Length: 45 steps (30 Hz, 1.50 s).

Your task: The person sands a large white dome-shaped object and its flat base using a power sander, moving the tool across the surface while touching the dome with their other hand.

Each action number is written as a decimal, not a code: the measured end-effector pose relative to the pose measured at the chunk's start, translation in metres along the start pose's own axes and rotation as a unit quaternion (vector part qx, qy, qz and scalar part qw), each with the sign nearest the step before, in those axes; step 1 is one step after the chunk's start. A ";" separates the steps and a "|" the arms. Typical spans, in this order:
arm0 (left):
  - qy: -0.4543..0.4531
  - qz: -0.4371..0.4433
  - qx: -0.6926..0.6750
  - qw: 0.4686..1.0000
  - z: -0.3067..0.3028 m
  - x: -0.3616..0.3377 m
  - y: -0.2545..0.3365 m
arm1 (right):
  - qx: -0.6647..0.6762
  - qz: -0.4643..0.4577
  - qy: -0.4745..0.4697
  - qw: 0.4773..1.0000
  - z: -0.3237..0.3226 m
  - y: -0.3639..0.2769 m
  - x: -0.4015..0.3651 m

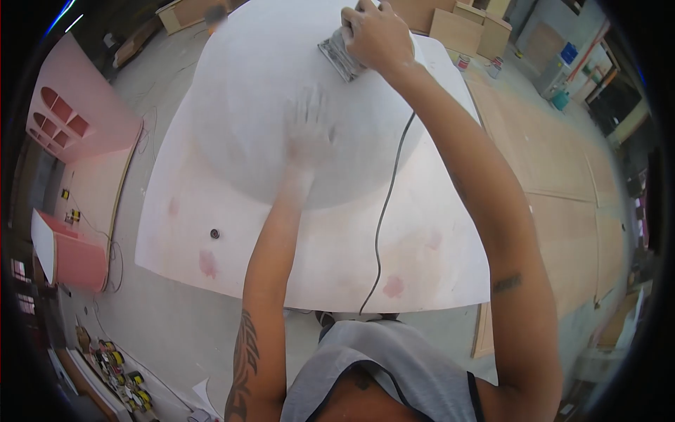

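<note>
My right hand is wrapped over the top of a power sander, whose dusty square pad rests on a large white rounded piece. Pale with dust, my left hand lies flat on the same rounded surface, fingers stretched out and slightly blurred. Under the rounded piece is a wide white panel with reddish smudges. A dark cord runs from beneath my right forearm across the panel to its near edge. To the left of my left forearm sits a small dark round object.
Pink arched shelving and a pink curved unit stand on the left. Several yellow-and-black tools lie at the lower left. Large wooden sheets cover the right side. Paint cans stand at the far right.
</note>
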<state>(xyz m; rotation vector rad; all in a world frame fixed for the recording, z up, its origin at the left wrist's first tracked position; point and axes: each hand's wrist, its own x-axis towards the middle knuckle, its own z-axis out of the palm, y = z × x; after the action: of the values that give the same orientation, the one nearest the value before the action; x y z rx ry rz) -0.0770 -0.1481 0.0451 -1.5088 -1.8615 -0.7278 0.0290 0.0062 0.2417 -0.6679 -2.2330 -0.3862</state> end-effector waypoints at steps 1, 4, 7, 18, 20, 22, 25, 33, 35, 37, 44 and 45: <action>-0.029 0.038 -0.003 0.999 0.006 -0.012 0.002 | 0.005 -0.009 0.002 1.000 -0.002 0.000 -0.008; 0.014 0.136 -0.026 0.990 0.025 -0.064 -0.008 | 0.045 -0.076 0.061 0.994 -0.011 -0.005 -0.064; 0.061 0.112 -0.082 0.989 0.037 -0.100 -0.024 | 0.084 -0.118 0.024 0.989 -0.024 -0.011 -0.117; 0.036 -0.035 -0.014 0.999 -0.012 0.035 -0.040 | 0.107 -0.216 0.029 0.970 -0.017 0.010 -0.159; 0.029 -0.027 0.004 0.999 -0.008 0.056 -0.040 | 0.106 -0.155 0.030 0.982 -0.017 0.018 -0.128; 0.025 -0.033 0.058 0.997 -0.004 0.066 -0.030 | 0.085 -0.109 0.034 0.990 -0.010 0.026 -0.093; 0.027 -0.047 0.067 0.996 0.001 0.062 -0.011 | 0.061 -0.059 0.033 0.996 -0.003 0.030 -0.039; -0.154 0.196 0.026 0.968 0.031 -0.070 0.013 | 0.054 -0.053 0.092 0.993 0.001 0.031 -0.045; -0.196 0.253 -0.018 0.947 0.024 -0.078 -0.006 | 0.073 -0.069 0.072 0.992 -0.003 0.033 -0.080; -0.155 0.203 -0.038 0.966 0.013 -0.073 -0.026 | 0.099 -0.074 0.047 0.991 -0.010 0.037 -0.124; -0.030 0.032 0.058 0.997 -0.013 0.053 -0.003 | 0.118 -0.067 0.061 0.989 -0.006 0.059 -0.166; -0.030 0.032 0.057 0.997 -0.009 0.067 0.000 | 0.118 -0.067 0.060 0.989 -0.005 0.063 -0.159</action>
<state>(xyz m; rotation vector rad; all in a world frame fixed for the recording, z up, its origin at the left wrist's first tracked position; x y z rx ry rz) -0.0861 -0.1125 0.1014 -1.5244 -1.8578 -0.5420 0.1594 0.0010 0.1314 -0.3615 -2.1696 -0.2171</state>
